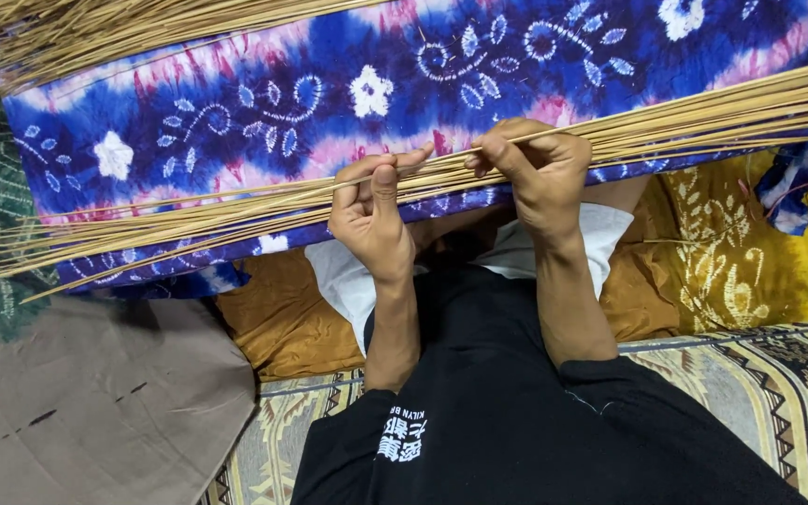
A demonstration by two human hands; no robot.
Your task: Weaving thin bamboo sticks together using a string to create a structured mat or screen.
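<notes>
Left hand and right hand, both pinched closed on thin palm-leaf sticks spread across blue tie-dyed cloth over the lap. Sticks loose, unbundled; no binding visible anywhere.

Bundle of thin tan sticks — long, straight, fanned across the blue patterned cloth — slightly tilted.

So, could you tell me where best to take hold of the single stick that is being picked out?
Probably mid-length, where the left hand and right hand pinch the stick, coming from above: it is long, thin and lies nearly flat on the bundle, so its ends would likely sag.
</notes>
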